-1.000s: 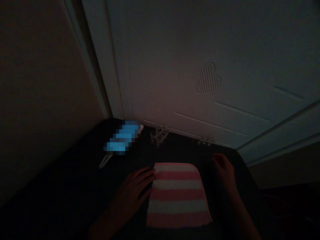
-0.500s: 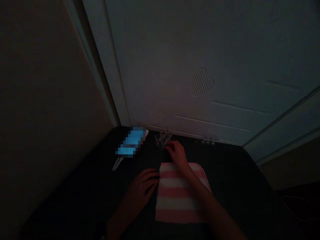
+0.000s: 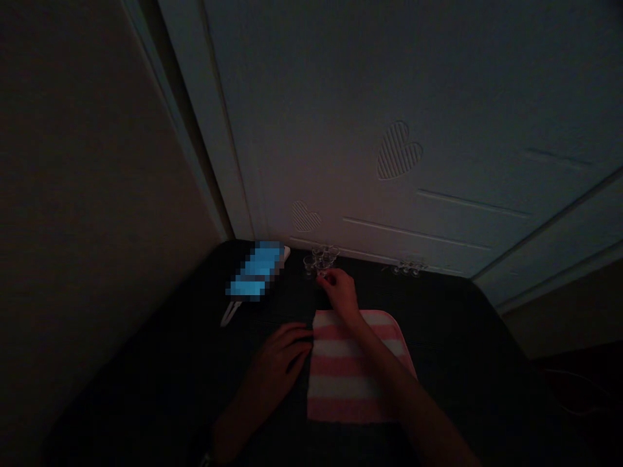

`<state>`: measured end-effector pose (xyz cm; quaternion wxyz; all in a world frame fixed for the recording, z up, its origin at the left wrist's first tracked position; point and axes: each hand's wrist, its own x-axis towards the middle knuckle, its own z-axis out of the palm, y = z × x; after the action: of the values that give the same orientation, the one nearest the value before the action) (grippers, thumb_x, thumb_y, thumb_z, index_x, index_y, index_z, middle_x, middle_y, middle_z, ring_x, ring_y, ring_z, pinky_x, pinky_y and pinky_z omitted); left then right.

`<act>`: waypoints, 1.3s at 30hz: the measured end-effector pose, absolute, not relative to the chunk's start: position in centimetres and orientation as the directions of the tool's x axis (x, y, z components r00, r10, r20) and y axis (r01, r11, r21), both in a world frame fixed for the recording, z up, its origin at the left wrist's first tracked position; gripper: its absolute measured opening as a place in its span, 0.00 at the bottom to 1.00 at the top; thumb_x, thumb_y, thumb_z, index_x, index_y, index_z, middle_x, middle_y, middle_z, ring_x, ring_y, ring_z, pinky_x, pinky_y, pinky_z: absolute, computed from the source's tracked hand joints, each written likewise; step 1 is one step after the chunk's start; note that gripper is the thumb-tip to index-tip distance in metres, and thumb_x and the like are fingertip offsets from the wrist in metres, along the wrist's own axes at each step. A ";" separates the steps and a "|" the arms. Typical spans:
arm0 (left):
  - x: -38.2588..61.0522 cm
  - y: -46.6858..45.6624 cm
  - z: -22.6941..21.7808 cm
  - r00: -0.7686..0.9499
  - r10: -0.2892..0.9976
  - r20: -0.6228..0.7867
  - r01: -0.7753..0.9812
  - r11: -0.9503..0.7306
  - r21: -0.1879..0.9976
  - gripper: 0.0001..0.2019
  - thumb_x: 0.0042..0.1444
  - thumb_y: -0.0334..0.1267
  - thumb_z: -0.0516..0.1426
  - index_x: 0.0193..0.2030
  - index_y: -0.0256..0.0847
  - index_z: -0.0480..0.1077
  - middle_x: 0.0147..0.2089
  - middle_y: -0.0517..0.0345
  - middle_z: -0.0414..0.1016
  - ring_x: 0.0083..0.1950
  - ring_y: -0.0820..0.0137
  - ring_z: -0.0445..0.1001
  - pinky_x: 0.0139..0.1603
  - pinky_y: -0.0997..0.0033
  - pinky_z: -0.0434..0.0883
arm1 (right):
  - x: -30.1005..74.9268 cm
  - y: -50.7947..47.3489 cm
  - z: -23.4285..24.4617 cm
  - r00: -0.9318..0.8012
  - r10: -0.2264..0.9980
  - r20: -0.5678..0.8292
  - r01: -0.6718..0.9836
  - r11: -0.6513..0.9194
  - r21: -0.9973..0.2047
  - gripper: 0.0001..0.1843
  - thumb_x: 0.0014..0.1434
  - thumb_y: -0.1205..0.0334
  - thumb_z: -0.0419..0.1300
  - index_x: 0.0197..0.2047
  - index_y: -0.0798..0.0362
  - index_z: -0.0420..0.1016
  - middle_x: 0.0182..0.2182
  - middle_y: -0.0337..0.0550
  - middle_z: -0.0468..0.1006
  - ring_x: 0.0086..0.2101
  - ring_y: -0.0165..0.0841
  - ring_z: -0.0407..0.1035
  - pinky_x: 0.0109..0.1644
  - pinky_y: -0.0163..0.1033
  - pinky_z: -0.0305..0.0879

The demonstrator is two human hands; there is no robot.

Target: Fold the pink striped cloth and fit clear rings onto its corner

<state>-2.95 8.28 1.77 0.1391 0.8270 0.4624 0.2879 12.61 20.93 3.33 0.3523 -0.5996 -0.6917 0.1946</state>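
The scene is very dark. A pink and white striped cloth [image 3: 350, 383] lies flat on a black table [image 3: 477, 363]. My left hand [image 3: 280, 357] rests flat at the cloth's left edge, fingers stretched out and touching it. My right hand [image 3: 339, 292] reaches across the cloth to a cluster of small clear glasses [image 3: 321, 258] by the wall. Its fingers are curled in a pinch at the nearest glass; I cannot make out whether they grip it.
A glowing blue blurred object [image 3: 256, 279] lies at the table's back left, with a pale strip [image 3: 228, 314] beside it. A second group of small clear glasses [image 3: 407, 267] stands at the back right. A white panelled wall with heart shapes [image 3: 399, 159] rises behind.
My right hand swung from the cloth's right side across to the glasses at the back. The left hand stayed at the cloth's edge. The view shifted slightly.
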 end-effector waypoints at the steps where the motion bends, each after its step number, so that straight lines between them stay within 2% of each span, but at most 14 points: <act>1: -2.9 8.3 1.8 0.404 0.843 0.355 0.679 -0.537 0.500 0.10 0.57 0.31 0.50 0.39 0.43 0.72 0.48 0.57 0.72 0.55 0.66 0.64 0.54 0.59 0.67 | 13.0 20.4 3.8 -0.031 0.961 0.275 0.689 0.220 -0.691 0.07 0.53 0.60 0.57 0.32 0.53 0.72 0.28 0.39 0.71 0.30 0.28 0.64 0.35 0.32 0.58; 4: -2.8 8.2 2.1 0.391 0.850 0.352 0.680 -0.525 0.512 0.09 0.56 0.31 0.50 0.38 0.42 0.71 0.48 0.56 0.72 0.54 0.65 0.64 0.54 0.57 0.67 | 14.9 18.5 5.4 -0.066 0.940 0.334 0.659 0.292 -0.693 0.07 0.53 0.59 0.57 0.31 0.54 0.71 0.32 0.41 0.71 0.34 0.30 0.65 0.38 0.33 0.59; 9: -2.6 8.1 2.5 0.384 0.857 0.344 0.669 -0.515 0.536 0.09 0.56 0.31 0.49 0.39 0.43 0.69 0.49 0.57 0.70 0.56 0.65 0.62 0.56 0.58 0.64 | 18.3 14.5 7.4 -0.280 0.957 0.070 0.617 0.236 -0.751 0.07 0.58 0.59 0.53 0.35 0.52 0.69 0.27 0.36 0.74 0.27 0.27 0.68 0.31 0.31 0.58; 15: -2.3 8.0 2.3 0.395 0.864 0.312 0.693 -0.503 0.516 0.15 0.56 0.34 0.51 0.51 0.43 0.64 0.54 0.55 0.67 0.59 0.65 0.60 0.58 0.57 0.62 | 19.2 11.8 8.3 -0.259 0.966 -0.005 0.789 0.209 -0.577 0.08 0.56 0.61 0.55 0.40 0.49 0.69 0.27 0.36 0.74 0.27 0.27 0.67 0.29 0.30 0.53; 20: -2.5 8.1 1.6 0.447 0.825 0.345 0.711 -0.562 0.422 0.15 0.57 0.35 0.50 0.51 0.46 0.67 0.55 0.55 0.67 0.59 0.62 0.60 0.55 0.53 0.63 | 18.0 11.3 8.5 -0.268 0.963 0.011 0.817 0.234 -0.528 0.10 0.55 0.63 0.56 0.42 0.50 0.68 0.25 0.35 0.74 0.26 0.28 0.67 0.29 0.31 0.51; 25: -2.5 8.0 1.9 0.441 0.803 0.402 0.688 -0.590 0.423 0.14 0.57 0.34 0.50 0.49 0.45 0.68 0.55 0.54 0.67 0.60 0.63 0.59 0.57 0.54 0.62 | 16.8 11.2 8.3 -0.274 0.961 0.035 0.796 0.247 -0.553 0.09 0.54 0.66 0.56 0.40 0.50 0.66 0.26 0.36 0.73 0.28 0.29 0.68 0.29 0.31 0.53; 33: -2.4 7.9 2.1 0.462 0.809 0.364 0.695 -0.585 0.419 0.13 0.57 0.33 0.50 0.46 0.45 0.71 0.55 0.56 0.67 0.61 0.63 0.58 0.58 0.54 0.60 | 16.2 11.8 8.2 -0.327 0.942 0.073 0.823 0.322 -0.468 0.07 0.53 0.72 0.53 0.34 0.52 0.67 0.29 0.40 0.73 0.30 0.30 0.66 0.32 0.32 0.53; 39: -2.4 7.8 2.1 0.454 0.818 0.354 0.703 -0.573 0.422 0.13 0.56 0.33 0.50 0.45 0.45 0.71 0.55 0.56 0.67 0.61 0.62 0.58 0.58 0.53 0.61 | 15.5 11.9 7.4 -0.379 0.924 0.061 0.798 0.359 -0.485 0.04 0.54 0.70 0.53 0.32 0.53 0.67 0.28 0.40 0.73 0.29 0.29 0.65 0.31 0.32 0.52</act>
<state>-2.37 7.77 2.14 0.1075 0.8458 0.4494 0.2667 15.50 11.95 7.41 0.1641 -0.5327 -0.8078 0.1918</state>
